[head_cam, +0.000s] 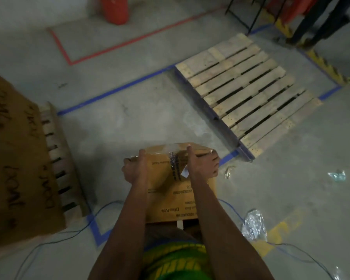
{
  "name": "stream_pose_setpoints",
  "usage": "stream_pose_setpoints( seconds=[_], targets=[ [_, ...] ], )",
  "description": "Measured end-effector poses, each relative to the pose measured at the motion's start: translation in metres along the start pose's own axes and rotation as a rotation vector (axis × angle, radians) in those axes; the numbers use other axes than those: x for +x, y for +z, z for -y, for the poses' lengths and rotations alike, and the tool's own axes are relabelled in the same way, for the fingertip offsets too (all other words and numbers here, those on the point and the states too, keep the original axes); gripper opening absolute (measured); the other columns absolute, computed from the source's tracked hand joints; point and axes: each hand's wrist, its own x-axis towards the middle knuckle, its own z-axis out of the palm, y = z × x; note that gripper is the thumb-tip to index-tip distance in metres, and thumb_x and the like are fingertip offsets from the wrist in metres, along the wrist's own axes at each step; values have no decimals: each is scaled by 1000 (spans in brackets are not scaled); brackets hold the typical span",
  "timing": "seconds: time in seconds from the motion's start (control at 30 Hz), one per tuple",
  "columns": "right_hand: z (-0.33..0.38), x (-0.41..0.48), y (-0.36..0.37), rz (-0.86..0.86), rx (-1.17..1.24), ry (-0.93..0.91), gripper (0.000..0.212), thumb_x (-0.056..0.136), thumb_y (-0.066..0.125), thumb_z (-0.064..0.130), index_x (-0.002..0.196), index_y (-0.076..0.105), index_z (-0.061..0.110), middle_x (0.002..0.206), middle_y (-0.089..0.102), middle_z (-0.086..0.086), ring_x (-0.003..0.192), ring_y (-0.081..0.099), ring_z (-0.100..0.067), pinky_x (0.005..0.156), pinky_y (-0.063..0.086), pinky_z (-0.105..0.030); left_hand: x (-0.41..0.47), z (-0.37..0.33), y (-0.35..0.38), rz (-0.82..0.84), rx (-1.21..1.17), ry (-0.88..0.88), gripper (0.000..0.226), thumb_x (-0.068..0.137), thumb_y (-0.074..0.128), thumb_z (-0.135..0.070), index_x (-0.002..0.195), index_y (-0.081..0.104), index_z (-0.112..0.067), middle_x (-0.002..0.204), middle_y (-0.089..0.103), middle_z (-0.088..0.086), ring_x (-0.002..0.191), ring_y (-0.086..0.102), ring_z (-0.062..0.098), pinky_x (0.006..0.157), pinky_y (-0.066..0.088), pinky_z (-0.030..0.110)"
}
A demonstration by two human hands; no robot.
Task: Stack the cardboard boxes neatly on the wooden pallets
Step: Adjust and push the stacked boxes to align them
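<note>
- Between my hands sits the box (170,178), held out in front of me above the floor (129,122).
- My left hand (134,168) clamps its left edge, my right hand (201,165) its right.
- An empty pallet (245,91) lies ahead, to the right.

box (176,199) tan, black print | pallet (249,93) pale wood | floor tape (113,90) blue

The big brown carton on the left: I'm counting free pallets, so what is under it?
A wooden pallet: its slat ends stick out along the big brown carton's right edge. The rest of that pallet is covered, so its condition cannot be seen. The pallet on the right is bare.
</note>
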Motion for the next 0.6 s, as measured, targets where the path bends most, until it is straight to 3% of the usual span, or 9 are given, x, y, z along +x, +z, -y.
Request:
stream_pose_setpoints(
  seconds=[0.17, 0.27, 0.37, 0.5, 0.6],
  targets=[
    [-6, -81, -5, 59, 33, -195, 102, 75, 74, 65, 152, 31, 12, 154, 36, -10, 145, 30, -32, 120, 20, -48, -13, 38, -88, -137, -238, 49, 47, 80, 73, -54, 103, 66, -14, 109, 71, 11, 104, 65, 33, 93, 52, 39],
    [-20, -146, -5, 93, 52, -300, 102, 75, 75, 66, 150, 33, 12, 151, 38, -8, 143, 32, -31, 118, 23, -49, -25, 79, -155, -206, -348, 94, 43, 82, 73, -50, 110, 66, -18, 108, 69, 3, 103, 65, 27, 94, 53, 40],
    [-41, -227, -11, 170, 43, -393, 102, 75, 73, 67, 151, 31, 12, 152, 37, -8, 143, 31, -31, 116, 24, -51, -45, 120, -230, -316, -440, 87, 48, 84, 71, -50, 118, 65, -16, 112, 66, 1, 105, 62, 24, 90, 51, 37],
    [-31, -288, -19, 164, 102, -432, 102, 73, 73, 69, 149, 35, 12, 147, 40, -7, 137, 34, -30, 109, 27, -50, -58, 111, -297, -467, -388, 124, 47, 84, 70, -54, 113, 68, -17, 107, 68, -1, 98, 61, 21, 80, 39, 29],
    [-17, -360, -17, 219, 178, -444, 102, 69, 76, 68, 145, 37, 12, 144, 41, -6, 134, 34, -29, 106, 26, -47, -51, 101, -376, -563, -338, 158, 55, 83, 67, -58, 114, 70, -14, 111, 72, 4, 103, 66, 26, 86, 47, 34]
  ],
)
